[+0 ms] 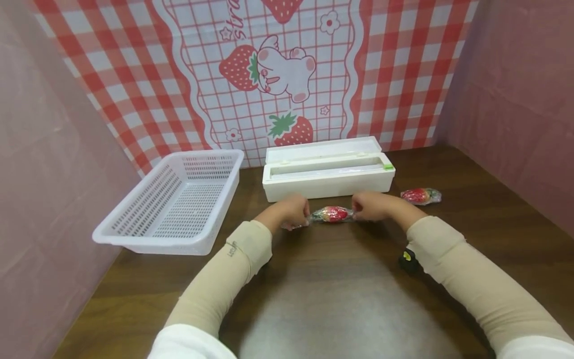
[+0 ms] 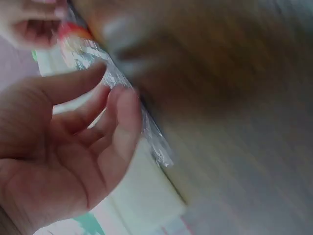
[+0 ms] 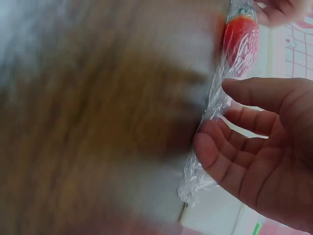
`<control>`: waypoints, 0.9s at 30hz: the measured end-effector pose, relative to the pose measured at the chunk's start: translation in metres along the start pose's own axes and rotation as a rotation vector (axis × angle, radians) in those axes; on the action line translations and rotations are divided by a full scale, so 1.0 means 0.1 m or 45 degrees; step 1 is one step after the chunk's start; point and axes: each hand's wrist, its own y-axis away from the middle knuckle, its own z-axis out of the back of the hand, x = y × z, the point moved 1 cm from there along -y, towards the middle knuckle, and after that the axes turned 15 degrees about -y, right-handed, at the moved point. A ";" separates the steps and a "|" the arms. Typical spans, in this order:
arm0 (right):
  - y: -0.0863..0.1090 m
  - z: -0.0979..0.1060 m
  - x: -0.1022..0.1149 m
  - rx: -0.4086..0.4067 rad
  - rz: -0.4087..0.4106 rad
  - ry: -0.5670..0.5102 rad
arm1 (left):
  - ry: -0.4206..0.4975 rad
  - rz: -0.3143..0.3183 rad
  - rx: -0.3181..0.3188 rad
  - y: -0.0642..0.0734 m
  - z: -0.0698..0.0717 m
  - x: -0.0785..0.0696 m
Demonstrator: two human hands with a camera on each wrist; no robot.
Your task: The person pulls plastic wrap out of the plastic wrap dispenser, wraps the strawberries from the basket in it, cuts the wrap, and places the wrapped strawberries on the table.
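A red strawberry (image 1: 337, 214) with a pale, green-tipped end lies lengthwise inside clear plastic wrap (image 3: 213, 100), close over the table in front of the white box. My left hand (image 1: 292, 210) pinches the wrap's left end between thumb and fingers; in the left wrist view a loose tail of film (image 2: 159, 149) runs out past the fingertips. At the other end, my right hand (image 1: 370, 205) pinches the film, and crumpled wrap sticks out beyond its fingers in the right wrist view. Between the two hands the strawberry shows through the film.
Behind the hands stands a long white wrap dispenser box (image 1: 327, 187), its lid raised and a green piece at its right end. A second wrapped strawberry (image 1: 420, 196) lies right of it. At the left is a white slotted basket (image 1: 207, 244). A checkered cloth (image 1: 394, 75) hangs behind.
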 end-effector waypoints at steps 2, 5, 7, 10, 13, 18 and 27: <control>0.01 0.01 -0.02 0.014 -0.042 -0.034 | 0.095 0.038 0.086 0.00 -0.02 0.08; 0.04 0.03 -0.05 0.024 -0.065 -0.047 | 0.167 0.070 0.148 0.01 -0.01 0.17; 0.06 0.06 -0.05 0.011 -0.041 -0.023 | 0.152 0.067 0.158 0.01 0.02 0.20; 0.12 0.14 -0.02 -0.068 0.035 0.020 | 0.060 0.030 0.127 0.03 0.08 0.20; 0.18 0.25 0.07 -0.202 0.150 0.043 | -0.074 -0.060 0.016 0.02 0.16 0.15; 0.24 0.34 0.22 -0.299 0.238 0.030 | -0.228 -0.254 -0.133 -0.05 0.23 -0.04; 0.00 0.04 0.22 -0.152 0.373 0.075 | -0.217 -0.304 -0.176 -0.04 0.20 -0.20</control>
